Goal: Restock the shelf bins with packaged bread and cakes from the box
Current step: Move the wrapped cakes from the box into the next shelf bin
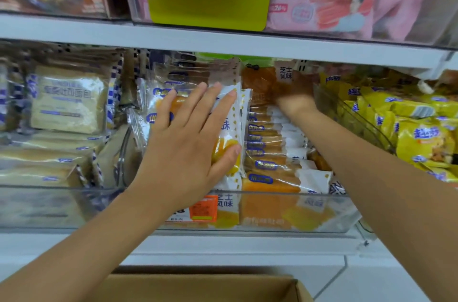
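Pressing with straight fingers [200, 103], the released left grip [188, 143] touches an upright bread packet [228, 126] in the clear bin [322, 212]; the right grip [293, 98], blurred deep inside, cannot be read.

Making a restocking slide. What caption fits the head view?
Left hand presses bread packets upright in the clear bin while the right hand reaches to the back; cardboard box below.

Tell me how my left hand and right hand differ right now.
The left hand lies flat, fingers spread, on an upright bread pack; the right hand reaches to the back. The left hand is sharp; the right hand is blurred, fingers unclear. Both are inside the middle clear bin.
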Action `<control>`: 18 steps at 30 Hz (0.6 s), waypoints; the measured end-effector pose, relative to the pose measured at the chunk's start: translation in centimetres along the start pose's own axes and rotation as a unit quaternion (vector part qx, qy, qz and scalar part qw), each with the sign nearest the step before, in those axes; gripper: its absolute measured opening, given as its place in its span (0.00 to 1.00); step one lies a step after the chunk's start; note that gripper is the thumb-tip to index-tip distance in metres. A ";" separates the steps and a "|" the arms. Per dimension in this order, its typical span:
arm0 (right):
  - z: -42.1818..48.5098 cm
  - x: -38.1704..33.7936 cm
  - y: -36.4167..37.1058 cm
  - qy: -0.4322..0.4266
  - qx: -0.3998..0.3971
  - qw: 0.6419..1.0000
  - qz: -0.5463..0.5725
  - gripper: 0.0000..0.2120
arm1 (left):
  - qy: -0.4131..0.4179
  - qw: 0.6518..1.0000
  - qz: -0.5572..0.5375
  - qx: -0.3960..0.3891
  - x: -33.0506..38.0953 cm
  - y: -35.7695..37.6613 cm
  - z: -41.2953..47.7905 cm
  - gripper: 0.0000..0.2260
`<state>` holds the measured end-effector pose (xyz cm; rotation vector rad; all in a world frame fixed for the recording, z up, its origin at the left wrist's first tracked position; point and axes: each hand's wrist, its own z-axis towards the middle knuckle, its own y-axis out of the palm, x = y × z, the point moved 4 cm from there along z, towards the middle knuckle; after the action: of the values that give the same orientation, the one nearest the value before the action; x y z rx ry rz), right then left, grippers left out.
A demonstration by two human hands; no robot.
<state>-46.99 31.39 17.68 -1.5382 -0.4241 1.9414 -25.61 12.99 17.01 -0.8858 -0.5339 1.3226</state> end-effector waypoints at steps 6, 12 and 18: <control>-0.9 0.8 -1.2 -0.085 0.059 0.991 -0.088 0.46 | 0.000 1.000 0.001 0.000 0.1 0.0 0.0 0.31; -1.3 -1.0 0.8 -0.280 -0.030 0.923 -0.262 0.42 | 0.003 1.000 0.003 0.006 0.0 0.1 0.0 0.30; -1.2 -0.6 0.5 -0.227 -0.007 0.945 -0.237 0.39 | 0.005 1.000 0.000 0.011 0.0 0.3 0.0 0.30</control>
<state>-45.95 30.45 17.52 -0.8688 -0.9122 1.8796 -25.75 13.01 16.76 -0.8728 -0.5107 1.3218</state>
